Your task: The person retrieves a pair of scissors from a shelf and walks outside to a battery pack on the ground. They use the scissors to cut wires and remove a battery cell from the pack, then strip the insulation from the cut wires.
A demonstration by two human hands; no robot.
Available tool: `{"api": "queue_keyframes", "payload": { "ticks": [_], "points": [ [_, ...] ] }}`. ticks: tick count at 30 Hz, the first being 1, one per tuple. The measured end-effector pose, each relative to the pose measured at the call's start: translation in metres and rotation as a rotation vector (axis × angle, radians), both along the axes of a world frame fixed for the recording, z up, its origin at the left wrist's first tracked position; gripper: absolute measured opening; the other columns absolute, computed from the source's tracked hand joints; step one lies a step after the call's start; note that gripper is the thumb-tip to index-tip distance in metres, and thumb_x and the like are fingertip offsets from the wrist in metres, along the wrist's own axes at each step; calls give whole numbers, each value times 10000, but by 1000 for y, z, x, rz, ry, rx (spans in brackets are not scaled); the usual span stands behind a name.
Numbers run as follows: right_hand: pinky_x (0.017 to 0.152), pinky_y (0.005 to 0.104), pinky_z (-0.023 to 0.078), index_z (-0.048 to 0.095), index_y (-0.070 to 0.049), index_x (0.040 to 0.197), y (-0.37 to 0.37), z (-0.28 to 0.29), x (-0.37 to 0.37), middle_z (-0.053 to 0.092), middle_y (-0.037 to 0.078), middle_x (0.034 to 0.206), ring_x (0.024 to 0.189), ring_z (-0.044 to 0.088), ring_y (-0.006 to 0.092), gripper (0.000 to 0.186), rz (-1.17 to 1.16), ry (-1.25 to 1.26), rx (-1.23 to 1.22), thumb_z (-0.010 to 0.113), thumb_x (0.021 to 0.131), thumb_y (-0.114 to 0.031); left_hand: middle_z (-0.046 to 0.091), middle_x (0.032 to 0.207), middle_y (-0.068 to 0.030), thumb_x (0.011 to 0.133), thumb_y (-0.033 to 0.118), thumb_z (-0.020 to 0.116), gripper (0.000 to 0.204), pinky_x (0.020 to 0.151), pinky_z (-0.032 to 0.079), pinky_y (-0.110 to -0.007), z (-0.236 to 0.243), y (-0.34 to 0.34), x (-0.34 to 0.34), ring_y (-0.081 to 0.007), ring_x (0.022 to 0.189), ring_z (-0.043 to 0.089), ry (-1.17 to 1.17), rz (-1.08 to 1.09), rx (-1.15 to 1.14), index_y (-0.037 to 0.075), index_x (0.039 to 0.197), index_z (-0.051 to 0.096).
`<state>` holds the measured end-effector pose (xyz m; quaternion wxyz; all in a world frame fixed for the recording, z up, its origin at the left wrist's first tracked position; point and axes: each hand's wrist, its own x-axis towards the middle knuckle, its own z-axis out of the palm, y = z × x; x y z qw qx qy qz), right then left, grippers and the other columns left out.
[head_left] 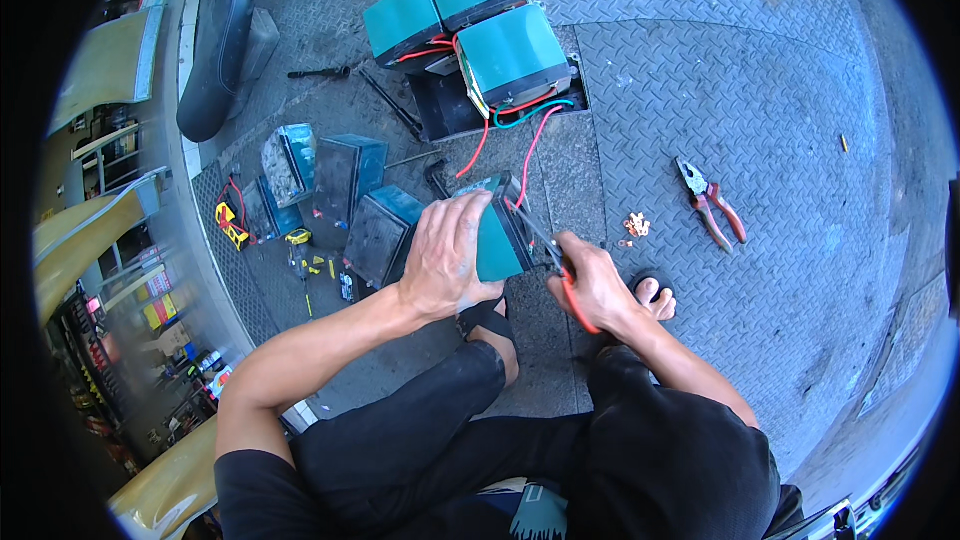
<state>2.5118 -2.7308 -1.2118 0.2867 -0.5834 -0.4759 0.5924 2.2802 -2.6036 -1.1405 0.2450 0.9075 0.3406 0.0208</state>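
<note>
My left hand (447, 252) is wrapped over a teal and black block-shaped battery (504, 246) between my feet, its fingers on the top and its thumb at the near side. Closed in my right hand (598, 285) is a pair of long-nosed pliers (573, 302) with red handles. The pliers' dark jaws point up and left to the battery's right edge, by the end of a pink wire (537, 148). Whether the jaws grip the wire or a terminal is too small to tell.
Three teal batteries (512, 48) with wires sit at a dark case ahead. Several dusty batteries (348, 175) stand on the left, near a yellow meter (231, 227). Right lie red-handled combination pliers (712, 202) and small copper pieces (636, 226). A black seat (218, 55) lies far left.
</note>
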Motion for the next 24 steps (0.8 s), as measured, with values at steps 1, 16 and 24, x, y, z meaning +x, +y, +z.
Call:
{"api": "queue_keyframes", "payload": {
  "ticks": [1, 16, 24],
  "points": [
    [805, 503, 548, 594, 45, 1264, 3, -6, -3, 660, 264, 945, 889, 674, 486, 476, 1, -36, 34, 707, 813, -61, 580, 1463, -260, 601, 235, 940, 1126, 1137, 447, -524, 0, 1, 1, -427, 1298, 597, 3, -1, 1, -52, 1557, 421],
    [767, 431, 576, 660, 9, 1264, 0, -12, -9, 684, 178, 972, 821, 698, 328, 572, -182, -327, 255, 868, 739, -75, 552, 1442, -286, 556, 249, 966, 1193, 1112, 453, -534, -2, -3, 3, -458, 1251, 579, 57, 30, 36, -73, 1548, 387],
    [721, 462, 531, 659, 30, 1248, 8, -8, 0, 641, 208, 830, 747, 667, 347, 455, -123, 33, 4, 797, 841, -121, 530, 1456, -282, 564, 263, 998, 1237, 1125, 437, -551, -3, -1, 5, -471, 1282, 548, 77, 53, -10, -57, 1571, 355]
  ]
}}
